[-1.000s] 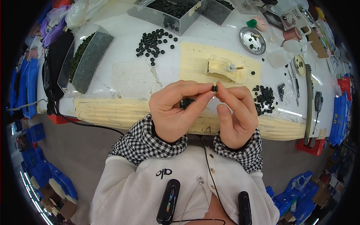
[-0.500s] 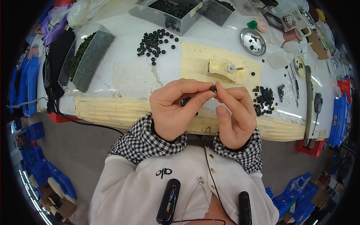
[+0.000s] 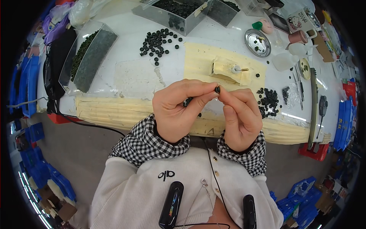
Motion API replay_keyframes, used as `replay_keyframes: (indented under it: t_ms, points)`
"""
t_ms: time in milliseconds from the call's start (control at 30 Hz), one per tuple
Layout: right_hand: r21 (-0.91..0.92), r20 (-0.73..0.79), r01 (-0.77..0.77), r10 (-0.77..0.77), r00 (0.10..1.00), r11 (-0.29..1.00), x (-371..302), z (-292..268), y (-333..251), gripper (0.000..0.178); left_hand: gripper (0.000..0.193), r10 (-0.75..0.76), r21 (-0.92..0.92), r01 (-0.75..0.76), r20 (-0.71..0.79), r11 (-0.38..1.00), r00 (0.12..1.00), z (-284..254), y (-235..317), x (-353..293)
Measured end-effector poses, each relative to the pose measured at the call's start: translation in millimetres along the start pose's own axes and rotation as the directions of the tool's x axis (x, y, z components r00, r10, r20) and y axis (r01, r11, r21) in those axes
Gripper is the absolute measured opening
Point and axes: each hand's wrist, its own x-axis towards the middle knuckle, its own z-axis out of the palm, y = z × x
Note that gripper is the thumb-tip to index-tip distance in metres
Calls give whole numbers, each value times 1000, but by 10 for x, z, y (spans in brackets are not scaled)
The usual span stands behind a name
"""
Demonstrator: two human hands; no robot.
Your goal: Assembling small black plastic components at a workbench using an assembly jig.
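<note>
Between thumb and index fingertip, my left hand (image 3: 177, 110) pinches a small round black piece (image 3: 217, 89) above the table's front part. The index fingertip of my right hand (image 3: 243, 120) rests against the piece's right side, while its thumb stands apart and the other fingers are curled. More black pieces show through the gap in my left hand and just below its thumb; most of them are hidden. Behind the hands, a cream block (image 3: 225, 71) with a white fitting and a short brownish pin sits on a yellowish sheet (image 3: 196, 57).
Loose black pieces (image 3: 269, 100) lie right of my hands, others (image 3: 154, 41) farther back left. Clear bins (image 3: 95, 61) hold small dark parts. At right are a round metal dish (image 3: 257, 42), a white bottle (image 3: 284, 61) and slender tools (image 3: 299, 87). A padded strip (image 3: 110, 108) lines the front edge.
The black piece has turned slightly between the fingertips. My right thumb has shifted a little upward and right; my left hand keeps its place.
</note>
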Motion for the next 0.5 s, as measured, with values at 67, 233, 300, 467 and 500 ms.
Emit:
replay_keyframes:
  t_ms: [67, 233, 300, 467, 500]
  points:
    - [5, 0, -4, 4, 1000, 1000, -1, 2, -1, 38, 21, 15, 29, -15, 9, 999, 1000, -9, 1, 6]
    - [15, -5, -4, 4, 1000, 1000, -19, 9, 19, 38, 21, 19, 12, -19, 17, 1000, 1000, -8, 5, 13]
    - [14, -6, 0, 0, 1000, 1000, -17, 11, 18, 37, 20, 9, 2, -9, 15, 1000, 1000, -6, 8, 12]
    - [23, -18, 5, -5, 1000, 1000, -20, 20, 27, 37, 19, -46, -35, 46, 1, 998, 999, 3, 1, 3]
    - [24, -19, 6, -5, 1000, 1000, -19, 20, 25, 36, 19, -45, -33, 45, 1, 998, 999, 3, 2, 4]
